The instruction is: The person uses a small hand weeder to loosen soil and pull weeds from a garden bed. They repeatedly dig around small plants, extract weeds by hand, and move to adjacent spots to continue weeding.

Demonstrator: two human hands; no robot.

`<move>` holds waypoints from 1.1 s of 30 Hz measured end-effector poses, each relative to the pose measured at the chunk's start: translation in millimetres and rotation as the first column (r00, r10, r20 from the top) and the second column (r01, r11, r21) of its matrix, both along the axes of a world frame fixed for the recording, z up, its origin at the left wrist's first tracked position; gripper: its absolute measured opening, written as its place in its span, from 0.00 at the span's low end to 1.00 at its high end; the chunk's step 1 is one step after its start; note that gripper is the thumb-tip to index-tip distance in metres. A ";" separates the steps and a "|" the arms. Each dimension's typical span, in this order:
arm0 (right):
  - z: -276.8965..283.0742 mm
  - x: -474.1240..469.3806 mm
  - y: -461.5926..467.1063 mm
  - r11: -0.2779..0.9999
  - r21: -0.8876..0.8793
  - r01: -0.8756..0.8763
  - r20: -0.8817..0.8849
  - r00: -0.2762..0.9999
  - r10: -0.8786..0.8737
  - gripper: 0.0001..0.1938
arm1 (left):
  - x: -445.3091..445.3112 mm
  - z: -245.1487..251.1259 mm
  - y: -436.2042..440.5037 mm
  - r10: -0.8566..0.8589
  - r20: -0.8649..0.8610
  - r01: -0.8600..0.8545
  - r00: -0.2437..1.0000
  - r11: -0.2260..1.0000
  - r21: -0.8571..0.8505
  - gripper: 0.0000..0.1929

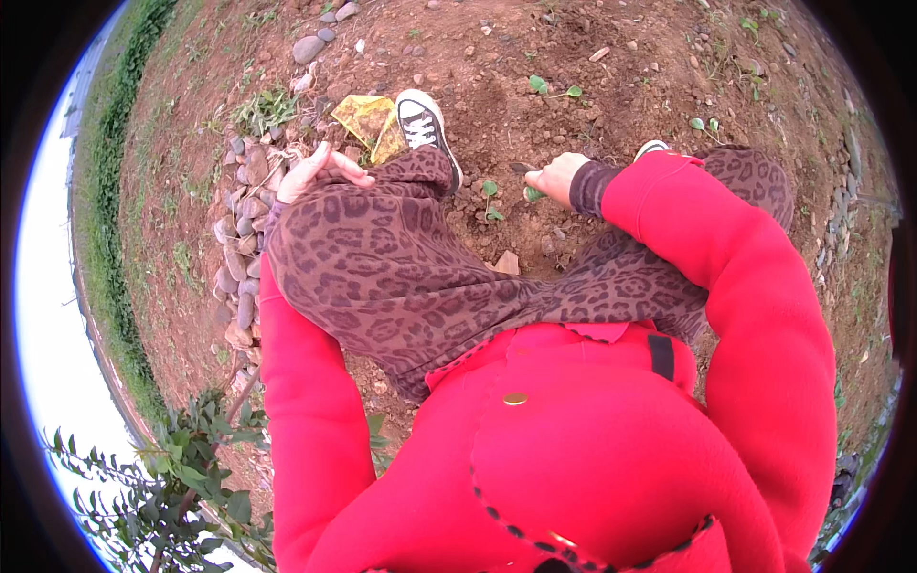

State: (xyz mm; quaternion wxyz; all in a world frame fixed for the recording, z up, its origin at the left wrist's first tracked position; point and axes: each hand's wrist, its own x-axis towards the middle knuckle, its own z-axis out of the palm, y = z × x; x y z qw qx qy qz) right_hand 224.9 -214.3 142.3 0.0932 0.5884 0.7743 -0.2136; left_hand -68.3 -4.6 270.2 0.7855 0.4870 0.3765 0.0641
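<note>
My right hand (559, 179) is closed around the green handle (533, 194) of a small tool, whose dark metal tip (519, 168) pokes out past the fingers over brown soil; most of the tool is hidden in the fist. To its left a small green seedling (491, 199) stands in the soil between my legs. My left hand (322, 172) rests by my left knee, fingers apart and holding nothing. Beyond it, a yellow plastic piece (371, 125) lies against my left sneaker (424, 125). Farther out grows another seedling (551, 89).
A heap of rounded stones (243, 236) lies beside my left leg, with pulled weeds (266, 111) beyond it. Another seedling (706, 127) grows near my right shoe (650, 148). A leafy shrub (186, 465) is at lower left. A pale stone (507, 263) lies between my legs.
</note>
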 end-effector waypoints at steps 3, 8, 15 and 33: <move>10.9 -5.0 -9.7 0.999 -0.037 0.038 -0.033 0.999 -0.039 0.09 | 2.0 -33.2 34.0 0.252 -0.021 -0.252 0.968 0.967 -0.023 0.24; 28.1 -10.4 -18.6 0.983 -0.141 0.114 -0.097 0.987 -0.128 0.09 | -20.2 -110.1 29.3 0.780 -0.125 -0.787 0.613 0.617 -0.009 0.25; 19.8 -7.0 -7.7 0.968 -0.187 0.165 -0.131 0.973 -0.191 0.12 | -28.7 -221.8 -55.0 0.025 -0.385 -0.075 0.923 0.991 -0.115 0.27; -0.5 5.7 -7.3 0.981 -0.137 0.137 -0.119 0.981 -0.154 0.11 | 41.8 -259.5 -111.3 -0.645 -0.502 0.816 0.577 0.490 0.307 0.25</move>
